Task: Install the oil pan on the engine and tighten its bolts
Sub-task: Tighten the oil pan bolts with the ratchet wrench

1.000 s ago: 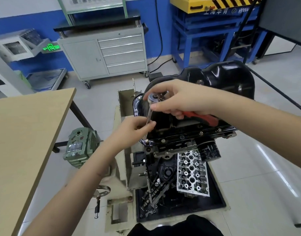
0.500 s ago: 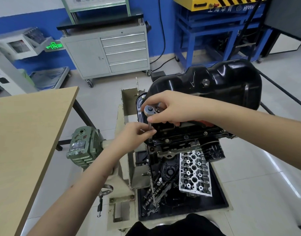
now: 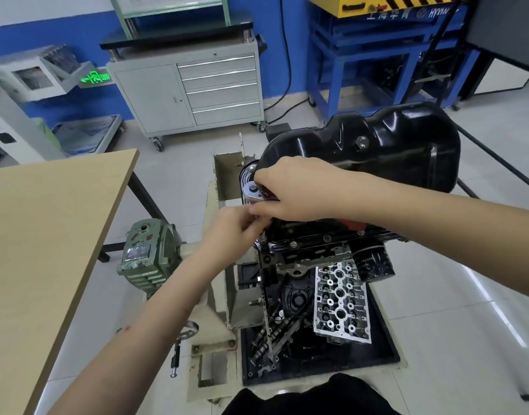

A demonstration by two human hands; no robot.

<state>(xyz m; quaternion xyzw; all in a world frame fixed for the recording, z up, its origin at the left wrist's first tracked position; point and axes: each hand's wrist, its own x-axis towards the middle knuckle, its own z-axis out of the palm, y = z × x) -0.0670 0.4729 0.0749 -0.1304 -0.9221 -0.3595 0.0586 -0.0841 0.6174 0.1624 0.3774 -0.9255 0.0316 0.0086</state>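
A glossy black oil pan (image 3: 386,151) sits on top of the engine (image 3: 311,253), which is held upside down on a beige stand (image 3: 218,283). My right hand (image 3: 296,191) grips a ratchet wrench at its silver head (image 3: 252,191); the red handle (image 3: 354,224) pokes out under my forearm. Just below, my left hand (image 3: 236,227) pinches the ratchet's extension shaft, which runs down to a bolt at the pan flange's left front corner (image 3: 263,236). More flange bolts (image 3: 293,243) show along the front edge.
A wooden table (image 3: 47,241) fills the left side. A green gearbox (image 3: 143,259) juts from the stand. Below the engine, a black tray (image 3: 383,351) holds a cylinder head (image 3: 341,301) and camshafts. A grey drawer cabinet (image 3: 191,91) and blue frame (image 3: 377,64) stand behind.
The ratchet head and my right hand have dropped lower toward the flange corner. My left hand has moved up close under the right hand, still on the shaft.
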